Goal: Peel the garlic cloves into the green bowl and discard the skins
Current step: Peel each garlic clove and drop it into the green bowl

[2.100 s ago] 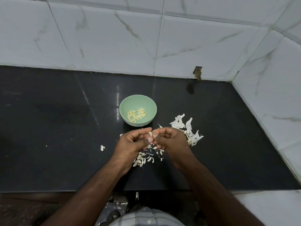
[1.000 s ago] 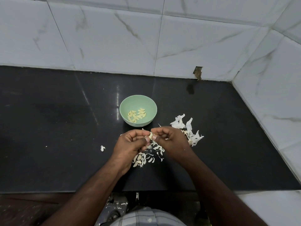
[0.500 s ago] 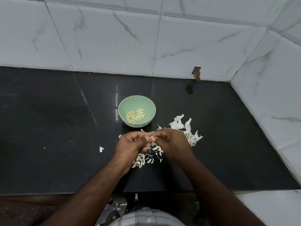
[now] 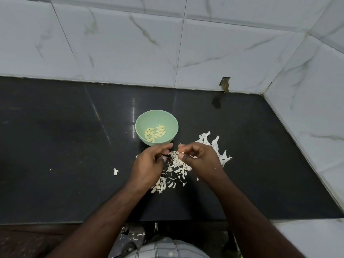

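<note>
The green bowl (image 4: 138, 125) stands on the black counter and holds several peeled garlic cloves (image 4: 155, 134). Just in front of it, my left hand (image 4: 149, 164) and my right hand (image 4: 202, 159) hover a small gap apart over a pile of skins (image 4: 176, 164). My right thumb and forefinger pinch a small pale garlic clove (image 4: 182, 152). My left fingers are curled with the thumb tucked in; whether they hold a bit of skin is hidden. Several small cloves (image 4: 158, 185) lie by my left wrist.
Larger white skin pieces (image 4: 214, 144) lie to the right of my right hand. A stray scrap (image 4: 115, 171) sits left of my left hand. Tiled walls (image 4: 307, 101) close the counter at the back and right. The counter's front edge (image 4: 55, 223) is near my body.
My hands, pressed together on one clove before, have drawn slightly apart. The clove stays at my right fingertips. The view has shifted a little.
</note>
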